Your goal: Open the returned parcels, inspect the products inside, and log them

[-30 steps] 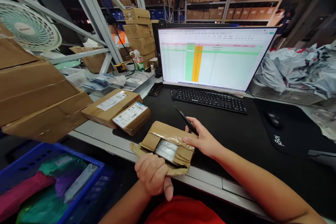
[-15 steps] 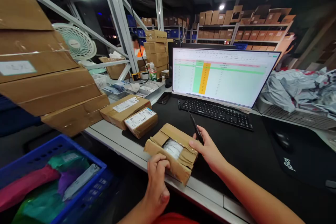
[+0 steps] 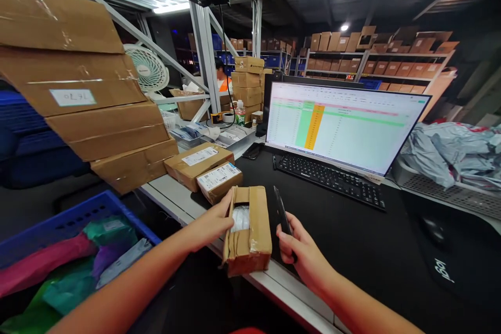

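An opened cardboard parcel [image 3: 247,232] stands on the desk's edge, its long side pointing away from me. A plastic-wrapped item [image 3: 240,218] shows through its cut top. My left hand [image 3: 211,222] grips the parcel's left side. My right hand [image 3: 302,253] is just right of the parcel, not touching it, and holds a slim black cutting tool [image 3: 282,216] upright. The tool's blade is hidden.
Two labelled parcels [image 3: 199,164] lie beyond my left hand, below a large flattened carton stack [image 3: 78,83]. A blue crate [image 3: 117,209] of coloured mailers sits lower left. A keyboard [image 3: 329,180] and monitor [image 3: 346,128] stand ahead. Grey mailers fill a basket [image 3: 442,193] at right.
The parcel has turned so its long side points away from me. My left hand has moved to its left side. My right hand has dropped slightly, and the view has tilted.
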Available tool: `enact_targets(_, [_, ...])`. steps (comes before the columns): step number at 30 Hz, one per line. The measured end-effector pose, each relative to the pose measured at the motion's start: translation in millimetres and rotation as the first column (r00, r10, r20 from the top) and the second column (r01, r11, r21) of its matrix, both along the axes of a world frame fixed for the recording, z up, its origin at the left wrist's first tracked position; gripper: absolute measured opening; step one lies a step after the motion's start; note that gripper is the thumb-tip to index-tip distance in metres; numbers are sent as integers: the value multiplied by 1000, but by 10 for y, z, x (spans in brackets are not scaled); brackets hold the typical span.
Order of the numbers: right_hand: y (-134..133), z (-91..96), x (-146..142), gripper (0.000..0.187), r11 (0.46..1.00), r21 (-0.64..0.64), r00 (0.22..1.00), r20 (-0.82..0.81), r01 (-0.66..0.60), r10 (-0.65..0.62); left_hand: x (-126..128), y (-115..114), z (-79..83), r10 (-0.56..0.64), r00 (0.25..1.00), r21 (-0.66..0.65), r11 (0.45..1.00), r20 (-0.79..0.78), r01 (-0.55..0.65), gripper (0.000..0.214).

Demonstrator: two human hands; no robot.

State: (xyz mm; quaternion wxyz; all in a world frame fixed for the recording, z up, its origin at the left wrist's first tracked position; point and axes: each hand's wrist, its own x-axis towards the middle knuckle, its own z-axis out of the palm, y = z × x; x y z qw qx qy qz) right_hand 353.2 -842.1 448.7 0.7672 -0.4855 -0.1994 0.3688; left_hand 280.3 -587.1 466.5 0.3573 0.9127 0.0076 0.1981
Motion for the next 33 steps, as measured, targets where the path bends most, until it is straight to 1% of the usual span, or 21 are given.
enact_targets(1, [-8, 20, 24, 57, 1000, -2, 1000, 17, 22, -22, 55, 50, 81, -73, 996, -134, 989, -52, 65, 86])
enact_targets(2, [-21, 44, 49, 56, 999, -8, 998, 39, 47, -46, 123, 89, 161, -140, 985, -266, 958, -100, 109, 84])
enact_targets(3, [-38, 68, 73, 55, 997, -22, 995, 65, 73, -71, 202, 120, 242, -200, 971, -355, 924, -135, 141, 80])
enact_targets(4, [-57, 91, 99, 56, 994, -37, 991, 97, 99, -95, 289, 143, 323, -250, 955, -396, 903, -162, 169, 76])
enact_targets(6, [-102, 125, 163, 57, 985, -60, 972, 183, 162, -148, 480, 166, 480, -365, 906, -406, 877, -215, 257, 69])
enact_targets(8, [-155, 145, 253, 54, 967, -75, 931, 297, 243, -211, 678, 159, 618, -474, 844, -379, 851, -252, 365, 61])
enact_targets(10, [-222, 160, 365, 44, 941, -104, 840, 489, 322, -234, 865, 128, 712, -512, 813, -303, 849, -276, 432, 49])
enact_targets(11, [-260, 172, 426, 40, 926, -138, 762, 616, 352, -198, 944, 107, 736, -510, 809, -255, 857, -292, 448, 44])
enact_targets(13, [-342, 210, 546, 40, 881, -241, 555, 832, 407, -29, 1042, 56, 737, -482, 817, -159, 876, -317, 455, 38])
enact_targets(14, [-383, 236, 605, 42, 852, -298, 460, 884, 431, 76, 1048, 26, 714, -449, 838, -82, 891, -311, 447, 37])
enact_targets(15, [-423, 266, 663, 42, 821, -348, 393, 904, 452, 167, 1022, -10, 676, -397, 874, 17, 908, -282, 418, 36])
enact_targets(16, [-463, 297, 723, 42, 794, -388, 349, 907, 469, 237, 963, -53, 624, -324, 917, 129, 924, -230, 359, 35])
enact_targets(18, [-538, 354, 844, 42, 757, -438, 289, 897, 486, 334, 771, -156, 490, -138, 988, 353, 923, -71, 154, 35])
enact_targets(20, [-603, 390, 965, 42, 745, -468, 233, 884, 476, 407, 552, -265, 339, 8, 998, 463, 886, 65, -37, 39])
enact_targets(21, [-628, 398, 1020, 41, 750, -478, 213, 877, 456, 430, 460, -314, 268, 46, 992, 496, 863, 115, -97, 42])
enact_targets(23, [-657, 396, 1107, 38, 782, -484, 187, 875, 392, 448, 350, -386, 151, 94, 976, 527, 829, 196, -186, 46])
enact_targets(24, [-659, 388, 1133, 37, 802, -482, 177, 876, 353, 448, 334, -406, 109, 108, 969, 522, 826, 221, -211, 44])
enact_targets(26, [-641, 370, 1145, 36, 828, -483, 155, 876, 284, 458, 357, -418, 64, 128, 963, 481, 846, 237, -231, 39])
enact_targets(28, [-603, 355, 1104, 37, 832, -496, 123, 868, 250, 480, 410, -406, 57, 129, 967, 447, 867, 222, -218, 36])
enact_targets(30, [-559, 350, 1035, 39, 826, -494, 70, 866, 272, 495, 451, -388, 67, 128, 969, 444, 870, 211, -212, 35])
enact_targets(33, [-516, 357, 951, 40, 826, -442, -22, 878, 350, 479, 466, -365, 71, 131, 968, 468, 856, 216, -220, 37])
